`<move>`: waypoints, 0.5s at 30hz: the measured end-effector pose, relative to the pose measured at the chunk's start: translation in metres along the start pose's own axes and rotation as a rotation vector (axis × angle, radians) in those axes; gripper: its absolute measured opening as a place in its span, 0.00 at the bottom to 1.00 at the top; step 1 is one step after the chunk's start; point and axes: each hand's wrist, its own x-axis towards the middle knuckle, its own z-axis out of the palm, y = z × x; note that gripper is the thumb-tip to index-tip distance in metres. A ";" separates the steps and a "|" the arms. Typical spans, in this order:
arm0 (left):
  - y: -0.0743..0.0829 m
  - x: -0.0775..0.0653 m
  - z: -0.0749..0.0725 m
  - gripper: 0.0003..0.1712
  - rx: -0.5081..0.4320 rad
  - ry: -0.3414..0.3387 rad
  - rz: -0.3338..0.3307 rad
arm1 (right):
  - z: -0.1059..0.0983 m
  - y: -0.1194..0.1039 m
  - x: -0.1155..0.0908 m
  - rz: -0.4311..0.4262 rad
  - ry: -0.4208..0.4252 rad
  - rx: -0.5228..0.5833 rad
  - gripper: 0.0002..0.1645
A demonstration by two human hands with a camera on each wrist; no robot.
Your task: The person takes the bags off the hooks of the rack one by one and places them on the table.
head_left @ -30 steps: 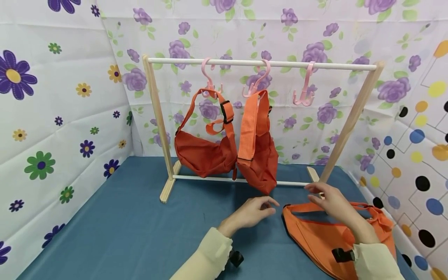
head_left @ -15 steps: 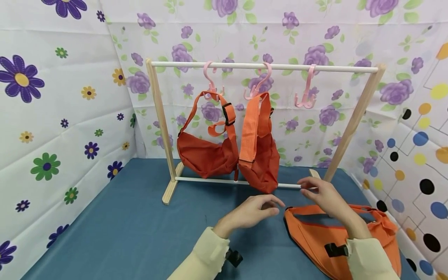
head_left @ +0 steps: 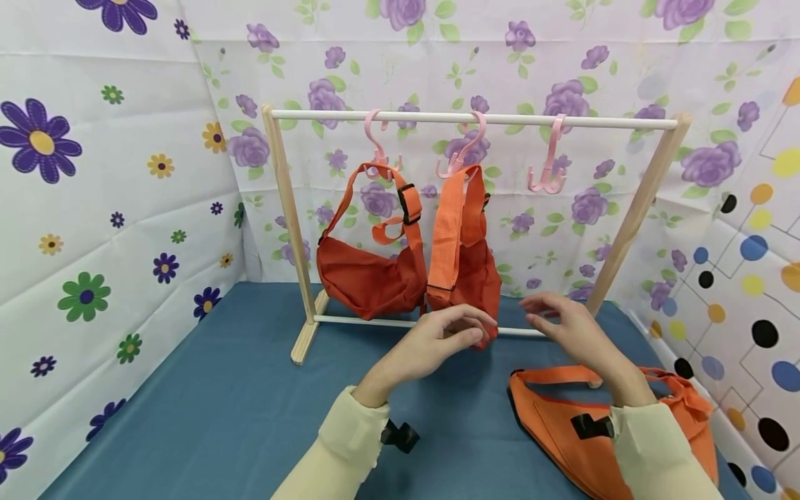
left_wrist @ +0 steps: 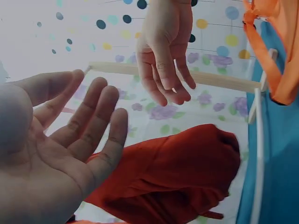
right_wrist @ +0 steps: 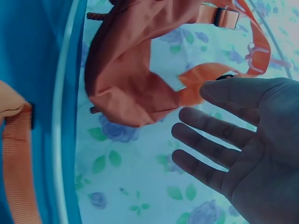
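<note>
My left hand (head_left: 431, 344) is raised in front of the lower part of the middle orange bag (head_left: 478, 274), fingers loosely bent and nothing in them. To its right my right hand (head_left: 571, 330) hovers above the lying orange bag (head_left: 562, 430), also holding nothing. In both wrist views the fingers are spread and relaxed, apart from the bags. The middle bag hangs by its strap from a pink hook (head_left: 461, 149); whether the left fingertips touch it cannot be told from the head view. Another orange bag (head_left: 369, 274) hangs from the left pink hook (head_left: 377, 142).
A wooden rack (head_left: 281, 201) with a white top rod (head_left: 325, 114) stands at the back of the blue tabletop (head_left: 206, 403). A third pink hook (head_left: 548, 167) on the right bears no bag. Patterned cloth walls close in the back and sides.
Both hands have risen a little from the tabletop towards the rack. The left hand now overlaps the middle bag's bottom, and the right has shifted slightly left. The bags have stayed put.
</note>
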 end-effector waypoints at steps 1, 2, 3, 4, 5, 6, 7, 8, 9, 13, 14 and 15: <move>0.003 0.000 -0.002 0.17 0.002 0.014 0.011 | -0.002 -0.003 0.002 -0.009 0.007 -0.003 0.16; 0.005 0.000 -0.003 0.17 0.009 0.030 0.019 | -0.005 -0.007 0.004 -0.018 0.015 -0.008 0.16; 0.007 0.000 -0.004 0.17 0.014 0.044 0.025 | -0.007 -0.010 0.006 -0.027 0.025 -0.010 0.16; 0.009 0.000 -0.006 0.16 0.021 0.062 0.029 | -0.010 -0.014 0.008 -0.034 0.035 -0.008 0.15; 0.010 0.001 -0.006 0.16 0.028 0.079 0.030 | -0.012 -0.017 0.010 -0.042 0.045 -0.004 0.15; 0.011 0.001 -0.007 0.16 0.036 0.096 0.028 | -0.015 -0.020 0.012 -0.050 0.055 -0.001 0.15; 0.012 0.002 -0.008 0.16 0.041 0.109 0.031 | -0.017 -0.022 0.014 -0.060 0.064 0.000 0.15; 0.014 0.003 -0.009 0.16 0.045 0.123 0.035 | -0.019 -0.025 0.016 -0.071 0.073 -0.004 0.14; 0.015 0.004 -0.010 0.15 0.045 0.137 0.041 | -0.021 -0.027 0.018 -0.084 0.084 -0.009 0.14; 0.019 0.010 -0.015 0.14 0.079 0.210 0.092 | -0.028 -0.036 0.030 -0.158 0.136 -0.059 0.13; 0.020 0.011 -0.016 0.13 0.092 0.232 0.105 | -0.030 -0.038 0.033 -0.173 0.150 -0.068 0.13; 0.021 0.013 -0.017 0.13 0.105 0.254 0.115 | -0.032 -0.041 0.036 -0.189 0.165 -0.072 0.13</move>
